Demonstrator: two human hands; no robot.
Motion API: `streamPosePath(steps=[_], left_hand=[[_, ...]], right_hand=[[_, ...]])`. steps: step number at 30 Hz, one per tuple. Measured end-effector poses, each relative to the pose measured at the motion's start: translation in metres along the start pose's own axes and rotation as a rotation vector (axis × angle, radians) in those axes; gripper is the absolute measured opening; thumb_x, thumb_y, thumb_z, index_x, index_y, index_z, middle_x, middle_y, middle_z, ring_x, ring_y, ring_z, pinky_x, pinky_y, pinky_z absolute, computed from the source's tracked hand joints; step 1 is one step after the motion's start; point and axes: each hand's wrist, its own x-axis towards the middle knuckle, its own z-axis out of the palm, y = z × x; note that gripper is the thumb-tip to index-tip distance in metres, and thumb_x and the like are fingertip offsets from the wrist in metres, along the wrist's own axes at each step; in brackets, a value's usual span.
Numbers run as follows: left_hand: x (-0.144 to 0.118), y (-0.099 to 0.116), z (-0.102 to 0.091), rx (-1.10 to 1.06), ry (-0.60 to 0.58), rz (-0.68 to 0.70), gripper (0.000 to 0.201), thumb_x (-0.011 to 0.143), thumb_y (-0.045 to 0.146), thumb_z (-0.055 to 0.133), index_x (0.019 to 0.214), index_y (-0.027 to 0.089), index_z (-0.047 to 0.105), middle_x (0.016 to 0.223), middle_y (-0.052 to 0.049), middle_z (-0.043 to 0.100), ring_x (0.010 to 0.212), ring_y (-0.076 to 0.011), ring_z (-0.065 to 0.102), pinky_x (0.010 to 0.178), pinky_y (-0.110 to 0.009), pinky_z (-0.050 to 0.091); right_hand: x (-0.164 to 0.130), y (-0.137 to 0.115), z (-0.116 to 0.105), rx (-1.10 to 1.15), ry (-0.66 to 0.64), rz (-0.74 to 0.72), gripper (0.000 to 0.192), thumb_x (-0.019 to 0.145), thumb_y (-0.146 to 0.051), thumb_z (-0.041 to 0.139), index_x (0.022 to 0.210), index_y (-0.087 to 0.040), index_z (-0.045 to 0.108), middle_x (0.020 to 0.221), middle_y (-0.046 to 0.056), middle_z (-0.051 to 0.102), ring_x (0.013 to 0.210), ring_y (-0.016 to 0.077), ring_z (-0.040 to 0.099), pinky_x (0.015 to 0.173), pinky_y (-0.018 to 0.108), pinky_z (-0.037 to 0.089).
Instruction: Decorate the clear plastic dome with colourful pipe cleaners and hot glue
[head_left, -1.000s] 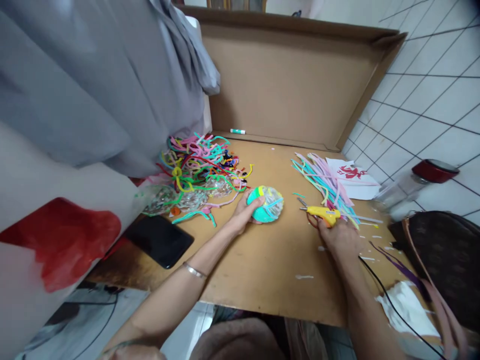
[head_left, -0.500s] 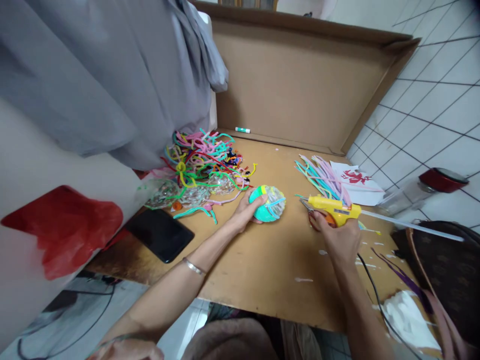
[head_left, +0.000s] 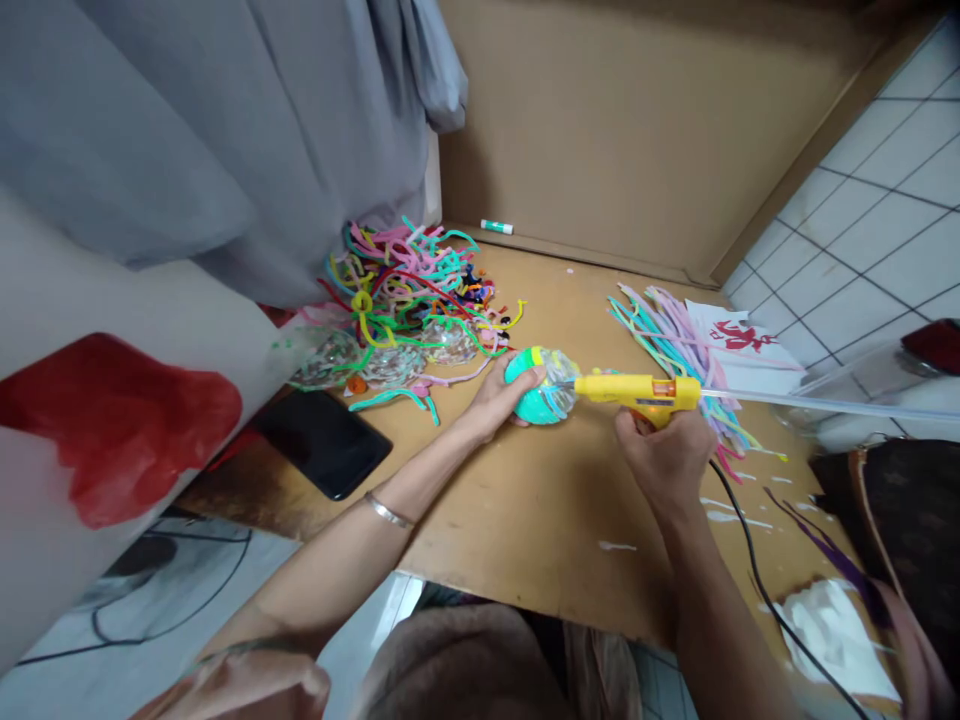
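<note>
— Since a second ago, the right hand [head_left: 664,455] has lifted the yellow glue gun [head_left: 637,391] off the table and swung it leftward; its nozzle now meets the ball [head_left: 541,385], where before the gun lay beside the straight pipe cleaners [head_left: 675,350].

— And the left hand [head_left: 499,395]?

— It has stayed put, cupped against the near left side of the ball with the thumb laid over the top. The ball itself rests on the cardboard tabletop [head_left: 525,500], roughly mid-table; it is teal with a yellow band, and its right part looks clear and crinkled.

— How is the right hand closed?

— Its fingers are wrapped around the gun's grip from below, the barrel level and pointing left. A clear glue stick [head_left: 825,403] juts out of the gun's back end toward the right, and a black cord [head_left: 750,570] trails from the hand toward the near edge.

— What lies around them?

— Behind the left hand sits a tangled heap of coloured pipe cleaners [head_left: 409,290], with a few clear crinkled balls at its near edge. A black phone [head_left: 322,442] lies flat on the left. A white sheet with a red figure [head_left: 739,337] lies just beyond the straight bundle. A small glue stick tube [head_left: 496,227] lies by the cardboard back wall [head_left: 637,130].
</note>
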Motion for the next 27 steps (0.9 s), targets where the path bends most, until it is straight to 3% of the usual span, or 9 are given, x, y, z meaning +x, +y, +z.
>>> streamPosePath(steps=[9, 21, 27], left_hand=[[-0.0005, -0.0008, 0.0007, 0.018, 0.025, 0.003, 0.063, 0.072, 0.053, 0.067, 0.123, 0.021, 0.050, 0.103, -0.008, 0.063, 0.070, -0.0156, 0.061, 0.045, -0.020, 0.048], [0.0026, -0.0052, 0.0001, 0.063, 0.022, 0.039, 0.067, 0.074, 0.052, 0.066, 0.130, 0.019, 0.046, 0.109, -0.010, 0.063, 0.074, -0.0177, 0.063, 0.045, -0.021, 0.048], [0.0036, -0.0082, -0.0010, 0.050, 0.032, 0.071, 0.068, 0.073, 0.050, 0.068, 0.128, 0.017, 0.047, 0.106, -0.010, 0.064, 0.075, -0.0167, 0.063, 0.054, -0.023, 0.051]], right_hand=[[-0.0027, 0.0007, 0.0027, -0.046, 0.010, -0.021, 0.015, 0.072, -0.037, 0.050, 0.070, -0.022, 0.052, 0.055, 0.001, 0.043, 0.055, 0.0217, 0.047, 0.057, 0.035, 0.040], [-0.0045, 0.0001, 0.0025, -0.049, -0.023, -0.017, 0.023, 0.072, -0.035, 0.051, 0.084, -0.017, 0.058, 0.064, 0.005, 0.050, 0.066, 0.0259, 0.053, 0.063, 0.037, 0.041], [-0.0052, 0.0013, 0.0027, -0.046, -0.035, -0.033, 0.022, 0.073, -0.034, 0.051, 0.086, -0.017, 0.059, 0.066, 0.006, 0.052, 0.067, 0.0265, 0.055, 0.063, 0.036, 0.042]])
